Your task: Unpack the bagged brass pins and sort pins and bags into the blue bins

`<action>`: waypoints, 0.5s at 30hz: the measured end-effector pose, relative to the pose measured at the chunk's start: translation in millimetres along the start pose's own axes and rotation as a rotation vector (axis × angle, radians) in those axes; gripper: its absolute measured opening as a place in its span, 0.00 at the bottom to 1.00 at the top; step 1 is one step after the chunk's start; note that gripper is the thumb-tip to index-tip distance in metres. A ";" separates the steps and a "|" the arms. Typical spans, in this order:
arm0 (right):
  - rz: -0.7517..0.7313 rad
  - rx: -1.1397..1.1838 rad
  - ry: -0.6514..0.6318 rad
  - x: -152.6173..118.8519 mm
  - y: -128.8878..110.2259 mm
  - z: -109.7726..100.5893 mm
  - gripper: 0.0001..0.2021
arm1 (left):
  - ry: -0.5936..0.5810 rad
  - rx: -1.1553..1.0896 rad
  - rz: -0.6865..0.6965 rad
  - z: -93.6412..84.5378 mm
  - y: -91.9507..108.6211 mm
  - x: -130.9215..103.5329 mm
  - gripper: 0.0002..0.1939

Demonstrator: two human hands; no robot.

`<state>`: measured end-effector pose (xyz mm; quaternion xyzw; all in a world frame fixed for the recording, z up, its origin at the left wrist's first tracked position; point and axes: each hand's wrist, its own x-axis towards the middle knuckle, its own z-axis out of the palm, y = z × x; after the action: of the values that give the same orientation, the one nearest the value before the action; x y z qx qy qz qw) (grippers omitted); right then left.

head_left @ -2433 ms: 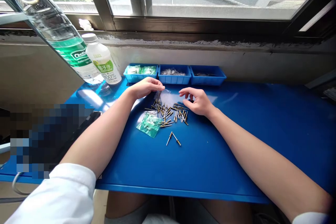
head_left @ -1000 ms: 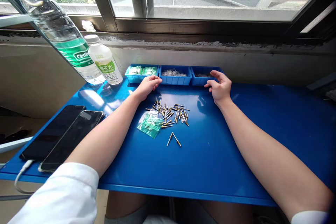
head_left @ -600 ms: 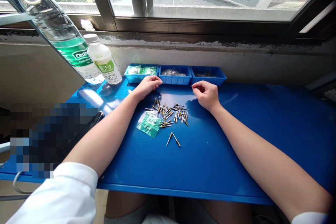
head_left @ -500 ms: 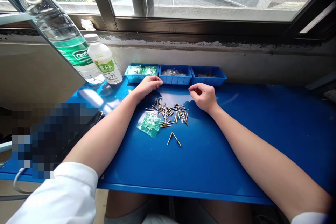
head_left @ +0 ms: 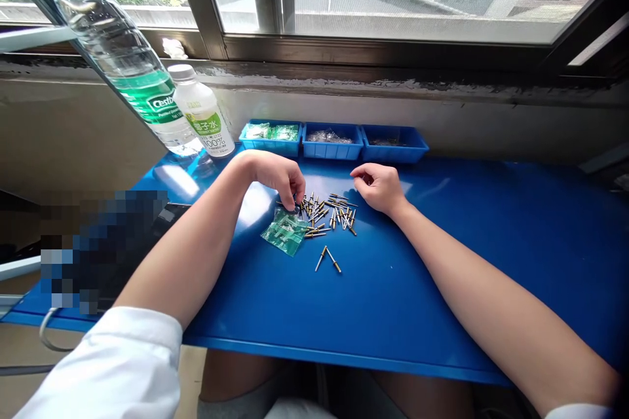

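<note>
My left hand (head_left: pixel 281 177) is bent down at the wrist, its thumb and fingers together at the left edge of a loose pile of small metal pins (head_left: pixel 339 215) with gold-and-black and silver parts. Its fingertips hide whatever is between them. Just below them lies a green-and-clear zip bag (head_left: pixel 285 234) with white print. To the right of the pile, my right hand (head_left: pixel 378 186) rests with curled fingers and the thumb against them; I cannot make out anything in it. Two pins (head_left: pixel 328 258) lie apart in front of the pile, their upper ends close together.
At the back stand three blue bins: one with green packets (head_left: pixel 271 147), a middle one with small clear packets (head_left: pixel 333 150), and a right one (head_left: pixel 396 154) with dark bits. A coconut water bottle (head_left: pixel 209 124) and a large water bottle (head_left: pixel 122 59) stand back left. A dark blurred item (head_left: pixel 105 249) lies left.
My left hand has come down and toward me, from in front of the left bin to the pile and the bag's upper edge. My right hand has hardly moved. The view has shifted slightly.
</note>
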<state>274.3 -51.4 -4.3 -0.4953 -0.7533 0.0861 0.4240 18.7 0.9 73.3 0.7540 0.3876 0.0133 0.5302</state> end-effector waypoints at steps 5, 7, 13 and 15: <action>-0.002 -0.014 -0.015 -0.3 1.7 0.9 0.08 | -0.165 0.137 0.005 13.1 9.6 6.9 0.13; -0.007 -0.014 -0.019 -0.4 2.4 1.4 0.08 | -0.158 0.171 0.012 19.2 12.1 9.0 0.13; -0.017 -0.009 -0.029 -0.9 3.6 2.3 0.08 | -0.077 0.225 0.065 29.9 9.0 14.7 0.14; -0.018 -0.010 -0.035 -1.0 3.9 2.6 0.08 | -0.121 0.243 0.054 30.5 7.4 16.1 0.14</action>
<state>275.2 -49.6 -8.6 -0.4889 -0.7655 0.0872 0.4091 47.3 -14.6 59.7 0.8223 0.3330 -0.0650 0.4569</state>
